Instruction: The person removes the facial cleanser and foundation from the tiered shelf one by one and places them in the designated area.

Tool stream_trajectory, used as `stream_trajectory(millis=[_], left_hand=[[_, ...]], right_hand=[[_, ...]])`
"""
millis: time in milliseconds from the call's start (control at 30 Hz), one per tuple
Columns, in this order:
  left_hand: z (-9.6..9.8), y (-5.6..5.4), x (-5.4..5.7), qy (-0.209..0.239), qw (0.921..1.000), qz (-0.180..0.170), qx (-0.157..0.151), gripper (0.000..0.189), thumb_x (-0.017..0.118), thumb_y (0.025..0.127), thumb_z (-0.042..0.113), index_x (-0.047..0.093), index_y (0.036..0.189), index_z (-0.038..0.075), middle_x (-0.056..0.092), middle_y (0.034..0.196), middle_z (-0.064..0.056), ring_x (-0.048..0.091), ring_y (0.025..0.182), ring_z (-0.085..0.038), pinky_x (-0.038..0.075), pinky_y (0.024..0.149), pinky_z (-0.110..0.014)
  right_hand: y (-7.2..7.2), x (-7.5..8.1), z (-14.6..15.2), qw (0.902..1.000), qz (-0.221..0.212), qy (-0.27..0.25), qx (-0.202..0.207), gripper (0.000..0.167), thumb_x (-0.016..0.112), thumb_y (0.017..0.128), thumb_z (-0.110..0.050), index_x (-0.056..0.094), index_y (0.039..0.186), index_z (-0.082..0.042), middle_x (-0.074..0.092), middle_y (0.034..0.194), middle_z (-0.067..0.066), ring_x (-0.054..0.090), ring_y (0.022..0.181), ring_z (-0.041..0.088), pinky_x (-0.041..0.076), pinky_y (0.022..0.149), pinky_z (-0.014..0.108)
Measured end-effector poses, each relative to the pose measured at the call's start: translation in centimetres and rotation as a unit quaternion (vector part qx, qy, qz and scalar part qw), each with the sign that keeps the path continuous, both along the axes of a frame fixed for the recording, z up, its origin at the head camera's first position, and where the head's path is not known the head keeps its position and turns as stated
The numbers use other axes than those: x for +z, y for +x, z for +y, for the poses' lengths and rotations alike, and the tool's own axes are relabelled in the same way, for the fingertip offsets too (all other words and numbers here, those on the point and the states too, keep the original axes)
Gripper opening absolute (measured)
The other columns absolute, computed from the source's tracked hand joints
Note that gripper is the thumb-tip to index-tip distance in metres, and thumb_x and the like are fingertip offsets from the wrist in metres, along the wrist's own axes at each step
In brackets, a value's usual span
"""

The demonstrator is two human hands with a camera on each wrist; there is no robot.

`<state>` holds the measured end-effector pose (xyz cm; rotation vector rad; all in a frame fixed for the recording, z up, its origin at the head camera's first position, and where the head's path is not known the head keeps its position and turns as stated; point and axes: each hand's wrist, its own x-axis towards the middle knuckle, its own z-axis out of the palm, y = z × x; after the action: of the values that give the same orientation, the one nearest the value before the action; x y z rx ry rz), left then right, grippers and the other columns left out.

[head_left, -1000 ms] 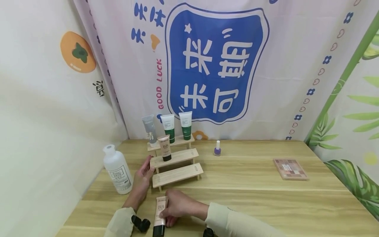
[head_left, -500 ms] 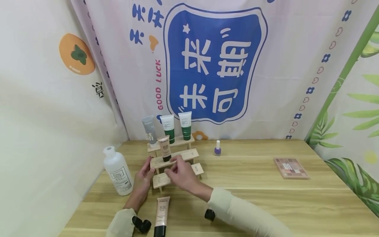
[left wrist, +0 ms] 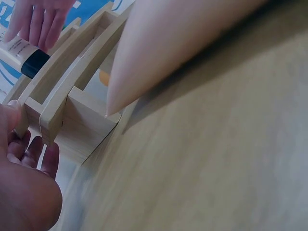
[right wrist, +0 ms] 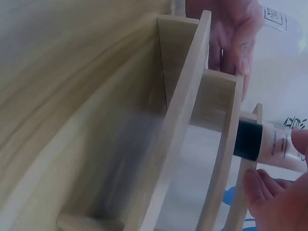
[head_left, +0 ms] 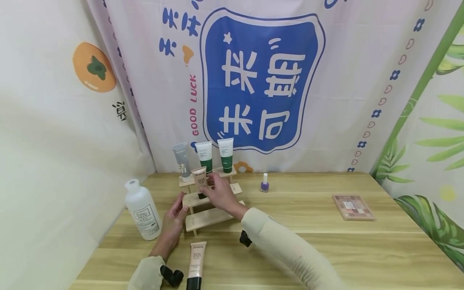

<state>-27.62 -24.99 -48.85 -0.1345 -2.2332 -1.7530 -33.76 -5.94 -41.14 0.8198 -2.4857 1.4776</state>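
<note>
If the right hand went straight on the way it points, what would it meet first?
The right hand holds the BB tube on the middle tier; beyond it, the grey tube on the top tier looks first in line, though depth is hard to judge.

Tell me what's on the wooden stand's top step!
A grey tube and two white-and-green tubes. The right hand and small BB tube hide the middle one's bottom.
</note>
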Motion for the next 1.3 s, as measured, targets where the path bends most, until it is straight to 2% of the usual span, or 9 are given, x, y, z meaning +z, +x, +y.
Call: stream_trajectory(millis=[267, 467, 600, 833, 967, 1133, 1200, 1300], left_hand=[[0.1, -0.2, -0.2, 0.002, 1.0000, -0.005, 0.000, 0.058, 0.049, 0.104, 0.018, 0.024, 0.156, 0.016, 0.024, 0.161, -0.003, 0.024, 0.146, -0.018, 0.026, 0.108, -0.008], [0.2, -0.3, -0.3, 0.006, 1.0000, -0.003, -0.005, 0.057, 0.048, 0.104, 0.017, 0.024, 0.156, 0.016, 0.024, 0.161, -0.002, 0.023, 0.146, -0.018, 0.026, 0.108, -0.008], [0.3, -0.4, -0.6, 0.008, 0.9999, -0.003, -0.009, 0.058, 0.047, 0.104, 0.017, 0.023, 0.156, 0.014, 0.023, 0.161, -0.001, 0.023, 0.147, -0.019, 0.026, 0.108, -0.007], [0.3, 0.0, -0.3, 0.007, 0.9999, -0.014, -0.005, 0.058, 0.047, 0.104, 0.019, 0.022, 0.156, 0.015, 0.022, 0.162, 0.000, 0.022, 0.147, -0.018, 0.026, 0.110, -0.010], [0.4, -0.1, -0.1, 0.011, 0.9999, -0.006, -0.004, 0.057, 0.048, 0.104, 0.019, 0.023, 0.156, 0.016, 0.022, 0.162, -0.003, 0.023, 0.147, -0.021, 0.026, 0.110, -0.009], [0.5, -0.2, 0.0, 0.021, 0.9998, -0.002, -0.008, 0.058, 0.049, 0.104, 0.016, 0.024, 0.156, 0.014, 0.023, 0.161, -0.006, 0.022, 0.147, -0.023, 0.026, 0.110, -0.009], [0.5, -0.2, 0.0, 0.023, 0.9997, -0.009, -0.005, 0.057, 0.048, 0.104, 0.016, 0.024, 0.156, 0.016, 0.022, 0.162, -0.005, 0.022, 0.147, -0.021, 0.026, 0.111, -0.010], [0.4, -0.2, 0.0, 0.022, 0.9996, -0.017, -0.001, 0.057, 0.048, 0.104, 0.016, 0.024, 0.156, 0.019, 0.022, 0.162, -0.001, 0.022, 0.147, -0.018, 0.025, 0.112, -0.012]], right_hand=[[-0.3, -0.7, -0.1, 0.9995, 0.028, -0.012, -0.001, 0.034, 0.065, 0.096, -0.021, 0.056, 0.126, -0.008, 0.067, 0.114, 0.006, 0.064, 0.101, 0.013, 0.055, 0.083, 0.022], [-0.3, -1.0, 0.3, 0.9993, 0.031, -0.021, -0.007, 0.032, 0.067, 0.094, -0.017, 0.057, 0.123, -0.010, 0.067, 0.112, 0.004, 0.064, 0.098, 0.011, 0.055, 0.081, 0.020], [0.3, -1.1, 0.9, 0.9982, 0.048, -0.037, -0.005, 0.033, 0.068, 0.093, -0.017, 0.057, 0.123, -0.009, 0.068, 0.110, 0.005, 0.065, 0.094, 0.011, 0.055, 0.079, 0.019], [2.5, -0.2, 2.6, 0.9959, 0.057, -0.067, 0.025, 0.033, 0.068, 0.094, -0.018, 0.056, 0.122, -0.007, 0.068, 0.105, 0.005, 0.064, 0.090, 0.011, 0.056, 0.076, 0.021], [4.3, 0.5, 3.7, 0.9933, 0.052, -0.086, 0.057, 0.034, 0.066, 0.094, -0.019, 0.053, 0.123, -0.007, 0.066, 0.107, 0.005, 0.063, 0.090, 0.012, 0.057, 0.075, 0.024], [6.6, 0.3, 5.2, 0.9926, 0.045, -0.080, 0.080, 0.031, 0.068, 0.093, -0.017, 0.053, 0.119, -0.007, 0.065, 0.100, 0.003, 0.061, 0.082, 0.010, 0.057, 0.069, 0.025], [7.5, 0.1, 5.7, 0.9928, 0.031, -0.074, 0.089, 0.030, 0.069, 0.092, -0.017, 0.055, 0.116, -0.006, 0.065, 0.097, 0.003, 0.061, 0.078, 0.009, 0.058, 0.066, 0.025], [8.8, -0.6, 6.2, 0.9905, -0.013, -0.076, 0.114, 0.028, 0.069, 0.091, -0.014, 0.055, 0.113, -0.004, 0.065, 0.095, 0.005, 0.062, 0.076, 0.009, 0.060, 0.064, 0.027]])
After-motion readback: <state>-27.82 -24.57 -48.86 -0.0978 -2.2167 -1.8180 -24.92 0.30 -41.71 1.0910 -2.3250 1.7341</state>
